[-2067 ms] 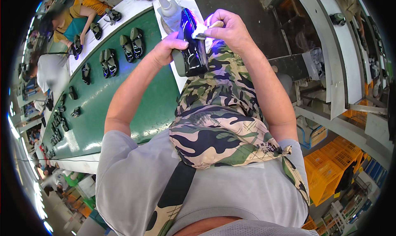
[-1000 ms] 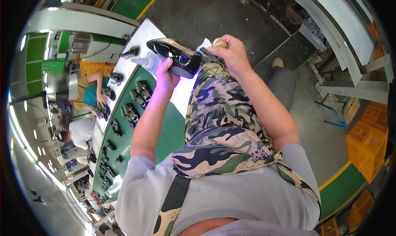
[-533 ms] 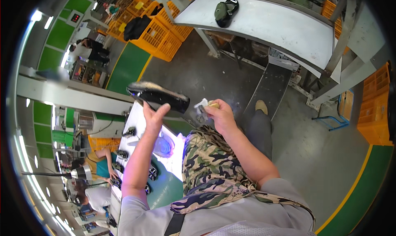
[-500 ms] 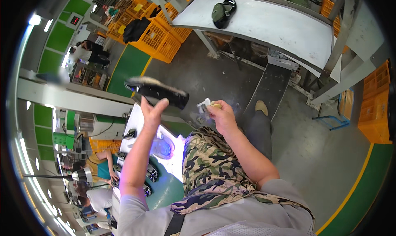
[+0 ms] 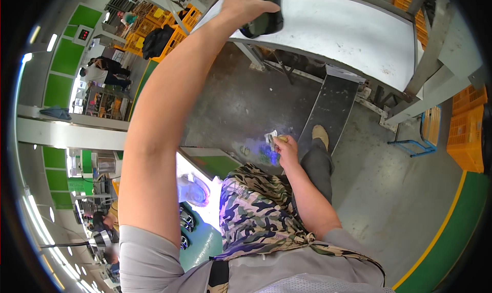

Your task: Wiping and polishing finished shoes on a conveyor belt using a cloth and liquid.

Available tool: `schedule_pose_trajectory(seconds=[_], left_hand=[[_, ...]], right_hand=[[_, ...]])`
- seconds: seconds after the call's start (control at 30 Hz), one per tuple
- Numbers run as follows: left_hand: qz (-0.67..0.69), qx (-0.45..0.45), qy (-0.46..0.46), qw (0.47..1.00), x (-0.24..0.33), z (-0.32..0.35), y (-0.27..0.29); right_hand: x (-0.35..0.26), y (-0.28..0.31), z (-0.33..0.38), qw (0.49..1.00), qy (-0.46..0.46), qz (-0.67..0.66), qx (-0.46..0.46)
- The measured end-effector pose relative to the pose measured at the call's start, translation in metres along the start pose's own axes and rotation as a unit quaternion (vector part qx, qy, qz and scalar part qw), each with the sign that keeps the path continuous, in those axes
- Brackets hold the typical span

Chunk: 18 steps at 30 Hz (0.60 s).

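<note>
My left arm reaches up across the view to the white tabletop (image 5: 338, 24) at the top. There my left hand (image 5: 245, 5) is closed on a dark green and black shoe (image 5: 267, 22), its thumb lying over the shoe. The hand's far fingers are cut off by the upper edge. Lower down, in front of my camouflage apron (image 5: 256, 201), my right hand (image 5: 289, 152) is closed around a crumpled whitish cloth (image 5: 271, 137). Something small and yellowish shows with the cloth, too small to name.
A brightly lit work surface (image 5: 214, 193) lies by my left side, with dark shoes (image 5: 187, 220) nearby on a green surface. Orange crates (image 5: 465, 142) and a blue-framed stool (image 5: 417, 145) stand to the right. Metal legs hold up the white tabletop. People work at the far left.
My left hand has moved up and away with the shoe, from mid-view to the white tabletop. My right hand, still on the cloth, has shifted slightly right and down.
</note>
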State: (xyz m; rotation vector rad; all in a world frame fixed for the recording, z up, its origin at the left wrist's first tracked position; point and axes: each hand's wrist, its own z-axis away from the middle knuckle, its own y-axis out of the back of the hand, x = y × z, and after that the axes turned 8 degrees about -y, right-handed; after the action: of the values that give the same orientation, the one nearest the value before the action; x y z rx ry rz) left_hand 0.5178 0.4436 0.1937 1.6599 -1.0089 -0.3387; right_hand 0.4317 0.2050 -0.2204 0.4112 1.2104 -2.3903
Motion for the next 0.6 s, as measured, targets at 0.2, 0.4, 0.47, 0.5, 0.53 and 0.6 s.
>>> schedule_pose_trajectory(seconds=[0.2,0.4,0.47,0.5,0.53,0.6], left_hand=[[-0.027,0.036,0.046,0.998,0.0,0.037,-0.038],[0.093,0.199,-0.125,0.967,-0.005,0.27,-0.03],[0.084,0.153,0.008,0.985,-0.017,0.387,-0.017],[0.074,0.133,0.068,0.986,-0.026,0.443,-0.009],[0.065,0.109,0.17,0.977,-0.044,0.506,-0.011],[0.066,0.096,0.37,0.922,-0.062,0.629,0.002]], right_hand=[[0.006,-0.005,-0.008,0.999,0.015,0.035,-0.005],[0.007,0.011,-0.019,0.997,-0.018,0.073,-0.02],[0.006,0.0,-0.008,0.994,-0.039,0.102,-0.018],[0.009,0.003,-0.007,0.992,-0.055,0.115,-0.013],[0.008,0.005,-0.007,0.989,-0.066,0.129,-0.009],[0.01,0.008,0.0,0.983,-0.081,0.162,-0.019]])
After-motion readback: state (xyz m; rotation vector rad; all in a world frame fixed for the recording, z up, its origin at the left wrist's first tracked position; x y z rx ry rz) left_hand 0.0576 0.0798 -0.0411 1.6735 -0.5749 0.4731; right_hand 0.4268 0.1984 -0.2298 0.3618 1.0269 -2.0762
